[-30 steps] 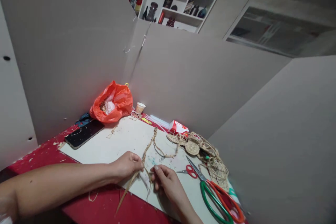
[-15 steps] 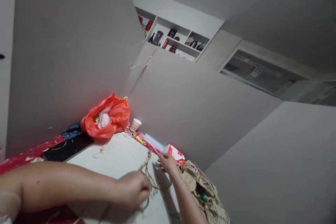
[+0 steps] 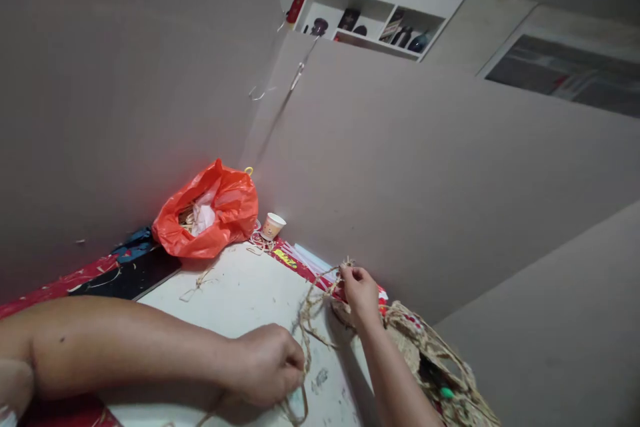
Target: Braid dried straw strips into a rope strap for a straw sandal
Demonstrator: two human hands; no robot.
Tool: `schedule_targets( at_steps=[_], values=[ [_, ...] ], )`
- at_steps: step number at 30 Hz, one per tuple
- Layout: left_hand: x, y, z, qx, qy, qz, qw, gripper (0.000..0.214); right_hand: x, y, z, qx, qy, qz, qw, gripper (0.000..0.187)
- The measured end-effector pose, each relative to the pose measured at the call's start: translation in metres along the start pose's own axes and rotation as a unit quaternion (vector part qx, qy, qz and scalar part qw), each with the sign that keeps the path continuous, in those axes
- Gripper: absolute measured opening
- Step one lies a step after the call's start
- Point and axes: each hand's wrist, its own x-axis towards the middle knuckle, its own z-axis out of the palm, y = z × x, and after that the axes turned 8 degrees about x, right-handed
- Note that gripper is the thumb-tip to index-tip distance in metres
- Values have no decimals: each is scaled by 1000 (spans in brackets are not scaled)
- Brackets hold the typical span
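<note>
A braided tan twine cord [image 3: 306,320] hangs in loops above the white board [image 3: 240,293] between my two hands. My right hand [image 3: 359,290] pinches its knotted, frayed end and holds it up near the far edge. Lower down, my left hand [image 3: 273,363] is closed on the cord, with a loop trailing below the fingers. Beside my right forearm lies a heap of woven twine work [image 3: 430,360] with a green piece in it.
An orange plastic bag [image 3: 235,207] with scraps stands in the corner. Close by are a paper cup [image 3: 273,226], a black flat panel [image 3: 133,275], pale straws [image 3: 307,260] and a red-and-white packet [image 3: 383,297]. Grey walls rise behind the board.
My right hand has closed on the knotted end and lifted it up. The cord now stretches between both hands. The view has also shifted.
</note>
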Motion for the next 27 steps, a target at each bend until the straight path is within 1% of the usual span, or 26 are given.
schedule_targets(
  at_steps=[2, 4, 7, 8, 10, 12, 14, 17, 19, 20, 23, 25, 27],
  values=[
    [5, -8, -8, -54, 8, -45, 998, 7, -12, -9, -11, 63, -20, 1, 998, 34],
    [9, -15, -18, -103, 26, -78, 991, 6, -31, -16, -20, 118, -53, 4, 992, 38],
    [8, -21, -39, -141, 61, -101, 983, 14, -65, -22, -31, 174, -93, 9, 980, 38],
    [5, -22, -47, -141, 73, -102, 982, 17, -77, -23, -35, 192, -108, 12, 975, 35],
    [-2, -25, -65, -124, 96, -104, 982, 23, -99, -26, -43, 254, -152, 21, 955, 28],
    [-11, -28, -81, -94, 118, -120, 981, 26, -118, -29, -51, 300, -154, 21, 941, 23],
    [-19, -33, -93, -57, 128, -125, 982, 27, -130, -32, -58, 334, -149, 2, 931, 20],
    [-30, -33, -101, -1, 160, -108, 981, 27, -137, -33, -64, 345, -136, -30, 928, 20],
    [-36, -21, -102, 14, 174, -77, 982, 28, -138, -31, -64, 317, -123, -48, 939, 21],
    [-38, -11, -101, 14, 169, -56, 984, 29, -139, -30, -63, 293, -122, -58, 947, 22],
    [-42, 28, -93, 15, 125, 29, 992, 29, -144, -28, -55, 221, -143, -76, 962, 24],
    [-40, 53, -84, 72, 122, 120, 983, 21, -151, -30, -49, 188, -169, -78, 964, 26],
    [-34, 69, -72, 123, 110, 228, 960, 17, -160, -35, -45, 162, -199, -80, 963, 27]
  ],
)
